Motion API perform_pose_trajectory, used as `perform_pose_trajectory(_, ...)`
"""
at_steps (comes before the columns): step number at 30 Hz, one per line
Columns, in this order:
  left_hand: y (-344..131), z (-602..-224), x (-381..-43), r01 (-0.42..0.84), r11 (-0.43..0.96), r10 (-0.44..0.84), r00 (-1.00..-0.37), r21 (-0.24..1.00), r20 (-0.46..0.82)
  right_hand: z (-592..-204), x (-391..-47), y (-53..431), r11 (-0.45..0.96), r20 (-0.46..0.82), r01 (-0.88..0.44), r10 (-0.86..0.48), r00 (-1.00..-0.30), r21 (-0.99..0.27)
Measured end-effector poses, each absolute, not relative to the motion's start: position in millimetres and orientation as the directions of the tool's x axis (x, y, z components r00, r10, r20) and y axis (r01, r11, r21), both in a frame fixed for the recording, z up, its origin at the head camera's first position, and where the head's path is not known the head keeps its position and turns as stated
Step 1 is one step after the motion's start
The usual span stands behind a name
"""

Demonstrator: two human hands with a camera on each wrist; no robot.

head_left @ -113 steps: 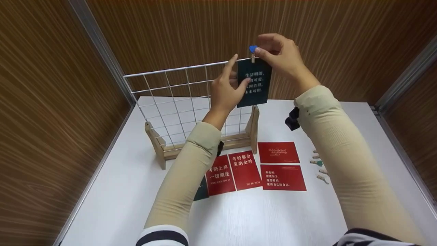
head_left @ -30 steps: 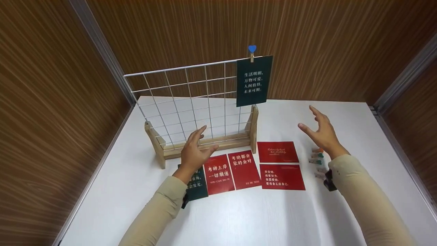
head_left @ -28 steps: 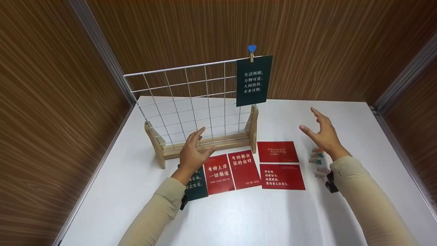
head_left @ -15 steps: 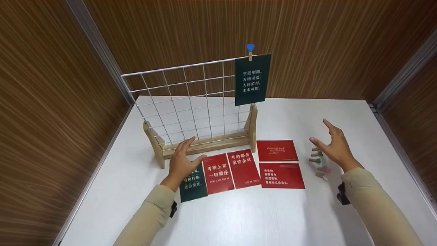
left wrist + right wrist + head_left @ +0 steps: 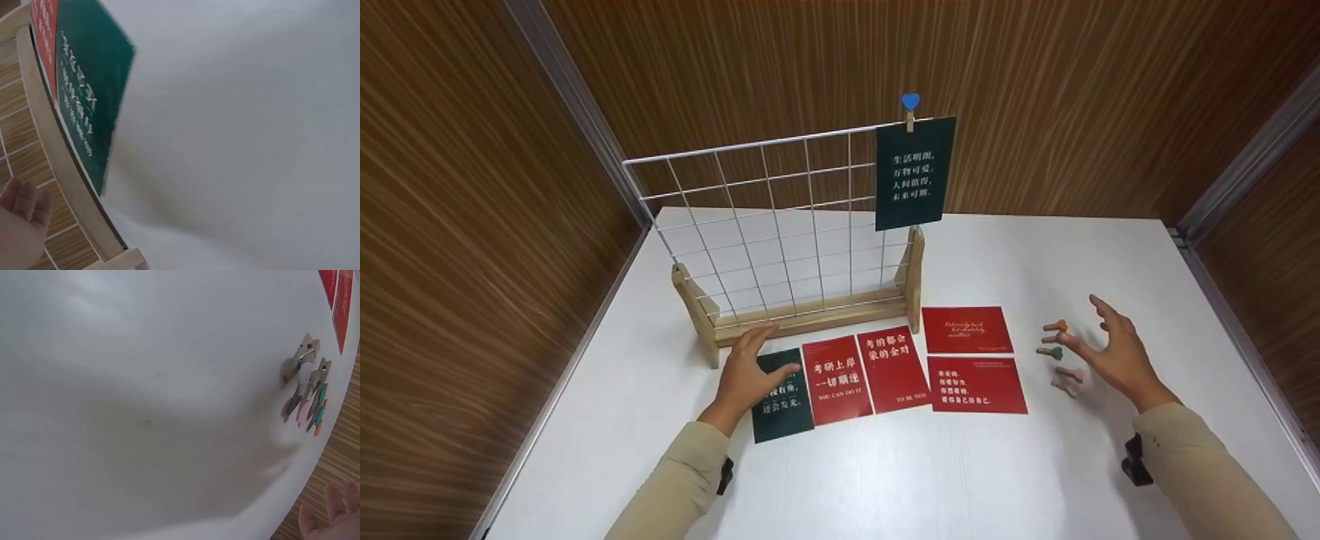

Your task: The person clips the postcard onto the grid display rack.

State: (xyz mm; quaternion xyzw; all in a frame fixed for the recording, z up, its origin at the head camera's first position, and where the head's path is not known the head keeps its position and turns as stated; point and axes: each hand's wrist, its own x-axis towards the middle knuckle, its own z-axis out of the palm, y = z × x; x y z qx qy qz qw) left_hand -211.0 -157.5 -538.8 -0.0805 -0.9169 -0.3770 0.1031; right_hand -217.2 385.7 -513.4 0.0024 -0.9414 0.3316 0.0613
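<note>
In the head view my left hand (image 5: 742, 379) hovers with spread fingers at the left edge of a dark green card (image 5: 784, 405) on the table. My right hand (image 5: 1119, 358) is held with thumb and fingers apart just right of several small wooden clothespins (image 5: 1050, 351) with coloured tops. Neither hand holds anything. Another green card (image 5: 915, 180) hangs from the top right of a white wire grid rack (image 5: 780, 225), fastened by a clothespin with a blue heart (image 5: 910, 103). The left wrist view shows the fingers (image 5: 25, 205) bare; the right wrist view shows clothespins (image 5: 309, 385) lying apart from the hand.
Two upright red cards (image 5: 840, 382) lie right of the lying green one, in front of the rack's wooden base (image 5: 810, 319). Two sideways red cards (image 5: 979, 386) lie further right, one behind the other. Wood-grain panels (image 5: 1035, 90) enclose the white table (image 5: 922, 480).
Earlier both hands were at the hanging card, the right at the blue-heart clothespin. They have let go and come down, the left toward the lying green card, the right to the clothespins.
</note>
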Motion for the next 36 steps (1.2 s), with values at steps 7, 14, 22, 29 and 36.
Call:
perform_pose_trajectory(7,-163.3,-547.8,-205.9,0.153,0.711,0.045,-0.984,0.687,0.172,-520.7,-204.6,390.0,0.779,0.105,-0.057,0.012,-0.994,-0.625)
perform_pose_trajectory(14,-170.3,-556.3,-206.7,0.143,0.717,0.045,-0.986,0.682,0.159,-527.6,-195.4,392.3,0.775,0.082,-0.047,0.007,-0.997,-0.63)
perform_pose_trajectory(22,-176.9,-562.4,-208.4,0.074,0.728,0.021,-0.996,0.681,0.086,-533.3,-188.6,390.3,0.78,0.034,-0.004,0.022,-0.999,-0.625)
perform_pose_trajectory(29,-183.0,-566.4,-210.0,0.06,0.732,0.02,-0.998,0.679,0.066,-540.8,-182.6,389.9,0.776,0.031,-0.01,0.012,-0.999,-0.63)
perform_pose_trajectory(36,-187.0,-567.7,-209.9,0.056,0.732,0.016,-0.998,0.679,0.064,-547.4,-177.0,390.9,0.787,0.037,-0.026,-0.004,-0.999,-0.617)
